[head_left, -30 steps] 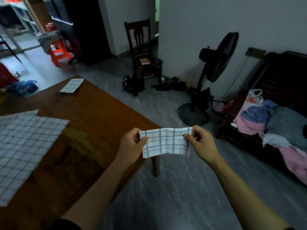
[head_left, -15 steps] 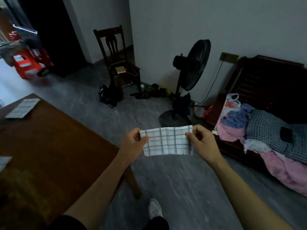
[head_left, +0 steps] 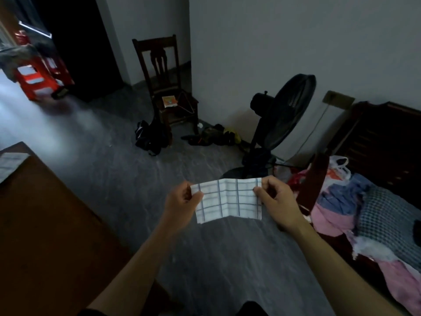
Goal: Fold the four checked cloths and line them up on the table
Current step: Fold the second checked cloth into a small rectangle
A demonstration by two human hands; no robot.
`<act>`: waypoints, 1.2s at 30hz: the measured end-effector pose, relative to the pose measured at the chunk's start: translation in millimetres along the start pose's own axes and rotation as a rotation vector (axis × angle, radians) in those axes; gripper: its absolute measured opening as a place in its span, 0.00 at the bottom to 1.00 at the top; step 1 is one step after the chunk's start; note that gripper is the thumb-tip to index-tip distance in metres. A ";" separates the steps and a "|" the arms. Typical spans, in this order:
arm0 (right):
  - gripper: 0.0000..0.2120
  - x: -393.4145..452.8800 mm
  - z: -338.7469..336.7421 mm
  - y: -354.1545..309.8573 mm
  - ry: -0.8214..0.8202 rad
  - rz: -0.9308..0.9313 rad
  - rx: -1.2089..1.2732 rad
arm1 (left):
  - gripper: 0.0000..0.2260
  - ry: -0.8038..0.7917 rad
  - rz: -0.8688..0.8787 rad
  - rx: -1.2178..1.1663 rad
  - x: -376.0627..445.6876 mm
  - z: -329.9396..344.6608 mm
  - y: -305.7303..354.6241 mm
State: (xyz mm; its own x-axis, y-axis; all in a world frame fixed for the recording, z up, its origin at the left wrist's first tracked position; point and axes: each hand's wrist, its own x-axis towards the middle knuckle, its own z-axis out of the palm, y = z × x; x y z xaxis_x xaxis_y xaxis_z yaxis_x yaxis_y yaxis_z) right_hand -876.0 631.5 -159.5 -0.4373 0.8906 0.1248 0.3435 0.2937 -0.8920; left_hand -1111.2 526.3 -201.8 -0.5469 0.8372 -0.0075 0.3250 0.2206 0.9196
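A folded white cloth with blue checks (head_left: 230,200) hangs in the air over the grey floor, to the right of the table. My left hand (head_left: 182,205) pinches its upper left corner and my right hand (head_left: 276,201) pinches its upper right corner. The brown wooden table (head_left: 45,224) fills the lower left. Another folded checked cloth (head_left: 10,164) lies at the table's far corner, cut off by the left edge of the view. No other checked cloths are in view.
A black standing fan (head_left: 279,124) stands just beyond the held cloth. A dark wooden chair (head_left: 166,87) is by the wall with bags at its foot. A dark bench (head_left: 376,201) on the right holds piled clothes. Red stools (head_left: 38,76) sit far left.
The view has swung right, away from the table: the large unfolded cloth left the frame and the far folded cloth slid to the left edge. Both hands keep the same grip.
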 end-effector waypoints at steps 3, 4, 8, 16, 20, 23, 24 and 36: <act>0.17 50.5 15.9 14.9 -0.081 -0.017 0.041 | 0.07 0.081 -0.036 0.089 38.1 -2.3 -8.6; 0.16 69.6 21.8 20.6 -0.105 -0.024 0.038 | 0.07 0.120 -0.046 0.121 50.0 -1.9 -9.9; 0.11 155.0 47.8 35.6 -0.192 -0.052 0.045 | 0.11 0.268 -0.082 0.160 97.9 -2.4 -11.8; 0.08 301.1 99.6 3.6 -0.452 -0.160 0.136 | 0.09 0.529 -0.128 0.131 163.0 -34.6 9.2; 0.05 337.4 143.8 -16.4 -0.585 -0.192 0.205 | 0.08 0.631 -0.201 0.105 171.2 -59.4 1.0; 0.05 354.5 183.2 -21.7 -0.686 -0.183 0.188 | 0.06 0.683 -0.268 0.063 178.6 -76.2 -10.7; 0.06 359.2 196.8 -22.8 -0.714 -0.191 0.169 | 0.06 0.707 -0.281 0.040 181.2 -82.3 -15.4; 0.06 421.1 383.5 -95.0 -0.918 -0.386 -0.067 | 0.04 1.010 -0.398 -0.143 233.8 -207.3 -86.4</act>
State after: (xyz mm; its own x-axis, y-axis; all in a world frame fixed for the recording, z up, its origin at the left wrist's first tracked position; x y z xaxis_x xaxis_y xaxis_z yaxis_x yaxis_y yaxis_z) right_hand -1411.5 845.5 -188.8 -0.9921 0.1254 -0.0085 0.0767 0.5509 -0.8311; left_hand -1427.1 599.2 -201.6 -0.9946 -0.0919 -0.0484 -0.0716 0.2694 0.9603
